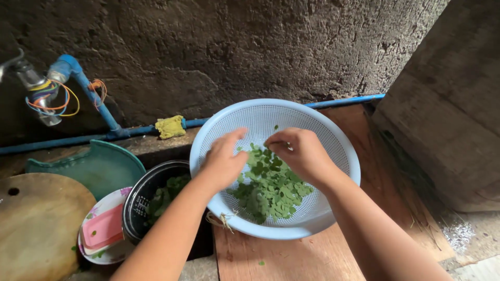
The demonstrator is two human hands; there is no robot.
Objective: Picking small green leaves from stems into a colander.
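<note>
— Looking down, what are the two hands doing?

— Both are inside a pale blue colander (333, 140) that rests on a wooden board (291, 257). The left hand (223, 162) lies over the heap of small green leaves (271, 190) with its fingers loosely spread and pointing toward the far rim, gripping nothing that I can see. The right hand (302, 153) is curled, its fingertips pinched together just above the leaves; whether a leaf or stem sits between them I cannot tell.

— Where do the leaves lie?

— In the bottom of the colander, toward the near side, under and between both hands. A few thin stems (225, 220) hang over the near rim on the left.

— What is around it?

— Left of the colander stands a dark pot (139, 205) with more greens inside. Beside that is a flowered plate (101, 213) holding a pink lid (102, 229), and further left a round wooden cutting board (36, 224). Behind them leans a teal plastic piece (99, 166). A blue pipe (88, 93) runs along the rough dark wall (234, 47), with a metal tap (31, 83) wrapped in coloured wires and a yellow sponge (171, 126) on the ledge.
</note>
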